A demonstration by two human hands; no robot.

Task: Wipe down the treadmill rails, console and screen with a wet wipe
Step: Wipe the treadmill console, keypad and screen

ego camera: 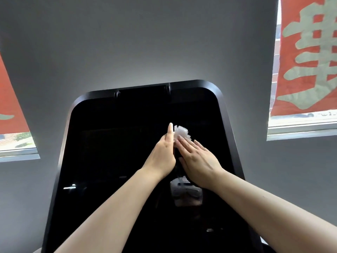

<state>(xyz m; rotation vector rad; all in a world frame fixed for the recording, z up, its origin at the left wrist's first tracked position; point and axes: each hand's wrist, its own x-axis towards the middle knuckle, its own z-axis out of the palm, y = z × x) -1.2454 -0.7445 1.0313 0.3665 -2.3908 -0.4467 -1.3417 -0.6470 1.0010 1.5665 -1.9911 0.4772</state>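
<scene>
The treadmill's tall black screen (113,152) fills the middle of the view, switched off and glossy. A crumpled white wet wipe (181,133) lies against its centre. My right hand (197,160) presses the wipe to the glass with straight fingers. My left hand (162,154) stands on edge beside it, fingers straight, touching the wipe's left side. The rails and the console below are out of view.
A grey wall (145,42) rises behind the screen. Windows with red banners bearing pale characters flank it, one at the right (306,57) and one at the left (11,106). A camera slot (144,92) sits in the screen's top bezel.
</scene>
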